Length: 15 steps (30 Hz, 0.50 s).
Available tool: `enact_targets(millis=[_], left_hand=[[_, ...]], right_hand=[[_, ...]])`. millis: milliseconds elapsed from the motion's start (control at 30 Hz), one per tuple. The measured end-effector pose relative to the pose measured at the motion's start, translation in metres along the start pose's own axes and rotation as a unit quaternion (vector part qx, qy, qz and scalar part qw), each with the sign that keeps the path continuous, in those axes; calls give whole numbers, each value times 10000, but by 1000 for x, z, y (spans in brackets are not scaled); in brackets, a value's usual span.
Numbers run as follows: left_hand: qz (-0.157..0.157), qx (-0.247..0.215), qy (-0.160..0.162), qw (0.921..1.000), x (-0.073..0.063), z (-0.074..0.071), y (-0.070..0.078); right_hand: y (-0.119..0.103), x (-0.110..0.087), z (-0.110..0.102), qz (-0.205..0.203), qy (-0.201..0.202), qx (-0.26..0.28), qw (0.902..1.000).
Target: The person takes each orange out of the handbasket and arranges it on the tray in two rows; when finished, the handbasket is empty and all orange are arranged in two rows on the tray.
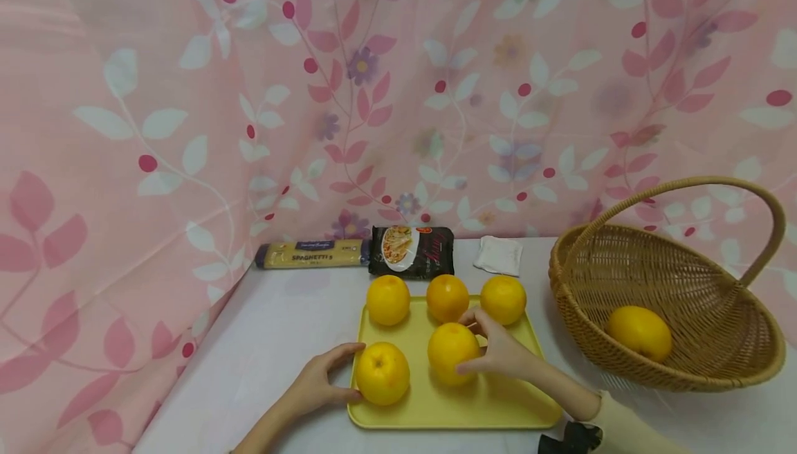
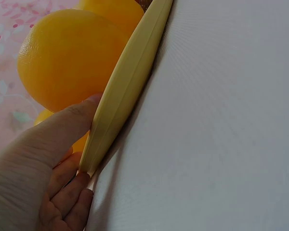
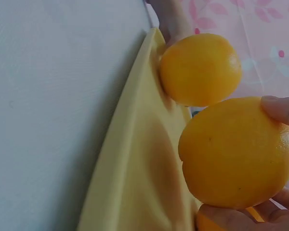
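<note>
My right hand [image 1: 498,353] pinches an orange [image 1: 453,353] between thumb and fingers over the middle of the yellow tray [image 1: 429,409]. In the right wrist view this held orange [image 3: 236,154] is close, with the thumb on one side and fingertips underneath. My left hand [image 1: 317,381] is at the tray's left edge, beside the front-left orange [image 1: 382,374]. Its thumb reaches over the rim toward that orange [image 2: 70,60] in the left wrist view, with the fingers loosely bent by the rim. Three oranges line the tray's far side, including the back-left orange [image 1: 388,300].
A wicker basket [image 1: 579,322] with a tall handle stands tilted at the right, one orange [image 1: 641,333] inside. Behind the tray lie a spaghetti pack [image 1: 314,255], a black food packet [image 1: 412,253] and a folded white cloth [image 1: 499,255]. A floral curtain [image 1: 398,94] hangs behind.
</note>
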State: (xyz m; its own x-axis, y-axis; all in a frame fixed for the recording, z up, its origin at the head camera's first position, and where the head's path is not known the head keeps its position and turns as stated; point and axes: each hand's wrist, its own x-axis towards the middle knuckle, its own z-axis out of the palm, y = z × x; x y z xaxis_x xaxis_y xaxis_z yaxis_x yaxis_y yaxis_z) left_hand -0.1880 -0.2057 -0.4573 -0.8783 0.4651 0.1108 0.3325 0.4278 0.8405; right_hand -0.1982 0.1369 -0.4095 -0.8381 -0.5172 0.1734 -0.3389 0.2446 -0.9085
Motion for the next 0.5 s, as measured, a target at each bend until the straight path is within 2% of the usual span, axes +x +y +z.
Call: enact_targets(millis=[233, 500], left_hand=[[-32, -22, -79, 10000, 0, 2, -1], [-91, -12, -33, 10000, 0, 0, 0]], right_hand=[[0, -6, -4, 399, -449, -413, 9973], [-7, -7, -7, 357, -699, -800, 9937]])
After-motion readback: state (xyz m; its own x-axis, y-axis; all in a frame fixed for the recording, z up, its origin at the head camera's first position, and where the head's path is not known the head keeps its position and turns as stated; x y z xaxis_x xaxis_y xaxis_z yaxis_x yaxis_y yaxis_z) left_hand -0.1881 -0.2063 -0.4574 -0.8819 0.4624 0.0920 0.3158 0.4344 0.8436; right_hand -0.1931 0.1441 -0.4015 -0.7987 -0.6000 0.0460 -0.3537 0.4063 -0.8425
